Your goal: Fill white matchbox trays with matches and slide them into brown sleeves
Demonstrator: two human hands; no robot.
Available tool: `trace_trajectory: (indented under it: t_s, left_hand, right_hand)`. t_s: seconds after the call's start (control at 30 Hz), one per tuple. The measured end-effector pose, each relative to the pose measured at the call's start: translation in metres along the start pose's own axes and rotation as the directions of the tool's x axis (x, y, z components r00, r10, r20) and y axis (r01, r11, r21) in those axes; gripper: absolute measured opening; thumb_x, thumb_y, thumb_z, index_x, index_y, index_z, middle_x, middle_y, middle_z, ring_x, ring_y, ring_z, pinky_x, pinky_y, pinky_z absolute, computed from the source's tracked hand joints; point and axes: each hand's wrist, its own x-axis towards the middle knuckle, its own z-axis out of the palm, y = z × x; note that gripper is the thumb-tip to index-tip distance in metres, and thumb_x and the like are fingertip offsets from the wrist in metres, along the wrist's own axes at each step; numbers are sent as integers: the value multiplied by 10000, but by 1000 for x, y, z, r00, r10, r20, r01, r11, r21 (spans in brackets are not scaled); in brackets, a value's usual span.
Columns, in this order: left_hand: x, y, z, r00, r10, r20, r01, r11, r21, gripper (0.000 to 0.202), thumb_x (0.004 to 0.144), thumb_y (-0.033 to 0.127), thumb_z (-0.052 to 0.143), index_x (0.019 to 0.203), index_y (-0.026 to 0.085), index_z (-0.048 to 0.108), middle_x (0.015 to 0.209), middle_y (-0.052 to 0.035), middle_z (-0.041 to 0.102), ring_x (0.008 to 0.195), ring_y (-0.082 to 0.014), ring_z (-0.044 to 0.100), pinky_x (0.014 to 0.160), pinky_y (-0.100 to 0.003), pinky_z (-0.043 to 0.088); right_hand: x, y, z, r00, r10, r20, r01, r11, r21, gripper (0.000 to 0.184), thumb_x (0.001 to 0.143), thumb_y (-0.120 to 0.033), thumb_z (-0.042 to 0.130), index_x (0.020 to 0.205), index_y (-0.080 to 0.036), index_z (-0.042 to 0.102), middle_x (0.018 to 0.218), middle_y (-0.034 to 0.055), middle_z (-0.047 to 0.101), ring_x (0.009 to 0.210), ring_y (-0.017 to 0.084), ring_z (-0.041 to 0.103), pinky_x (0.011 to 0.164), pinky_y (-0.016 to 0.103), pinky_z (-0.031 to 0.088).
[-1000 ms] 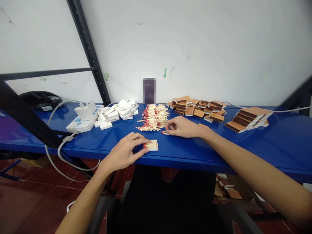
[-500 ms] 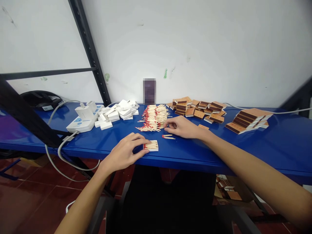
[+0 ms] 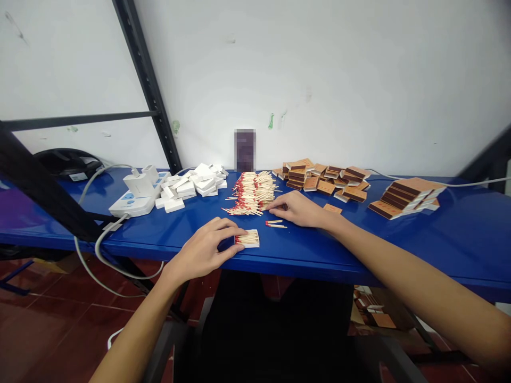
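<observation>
My left hand (image 3: 211, 244) grips the left end of a small white matchbox tray (image 3: 252, 246) between thumb and fingers near the table's front edge. Red-tipped matches lie inside that tray. At the right side of a large pile of matches (image 3: 251, 194), my right hand (image 3: 294, 208) has its fingertips pinched together; whether a match is between them is too small to see. A few loose matches (image 3: 276, 225) rest on the blue table (image 3: 319, 244) just below the right hand.
White empty-looking trays (image 3: 195, 183) are heaped at the left, beside a power strip (image 3: 136, 199) with cables. Brown matchbox sleeves (image 3: 325, 186) form a pile behind my right hand. Stacked matchboxes (image 3: 411, 194) stand farther right. A dark pixelated object (image 3: 245, 150) leans on the wall.
My right hand has shifted very slightly left at the edge of the match pile. My left hand and the tray stay where they were.
</observation>
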Motion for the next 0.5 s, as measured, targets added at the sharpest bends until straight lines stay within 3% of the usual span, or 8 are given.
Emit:
trace_trajectory:
  t_s: [0.2, 0.37, 0.5]
  left_hand:
    - [0, 0, 0, 1000, 6, -8, -6, 1000, -2, 295, 975, 373, 521, 1206, 255, 662, 1142, -59, 639, 1066, -215, 584, 953, -380, 480]
    - [0, 0, 0, 1000, 8, -9, -8, 1000, -6, 294, 972, 369, 528, 1212, 262, 660, 1144, -56, 641, 1072, -215, 582, 952, -381, 480]
    - [0, 0, 0, 1000, 7, -10, -7, 1000, -7, 291, 973, 363, 530, 1211, 262, 662, 1145, -53, 640, 1070, -211, 583, 948, -372, 479]
  right_hand:
    - [-1, -8, -3, 998, 57, -29, -57, 998, 1, 231, 851, -291, 587, 899, -169, 777, 806, 47, 747, 667, 154, 600, 632, 260, 408]
    - [-1, -9, -4, 998, 63, -6, -63, 998, -8, 255, 871, -311, 564, 960, -169, 755, 766, 42, 701, 646, 144, 553, 623, 256, 364]
    - [-1, -8, -5, 997, 70, 36, -69, 997, -26, 241, 874, -307, 538, 881, -159, 728, 711, 31, 654, 615, 134, 516, 606, 255, 330]
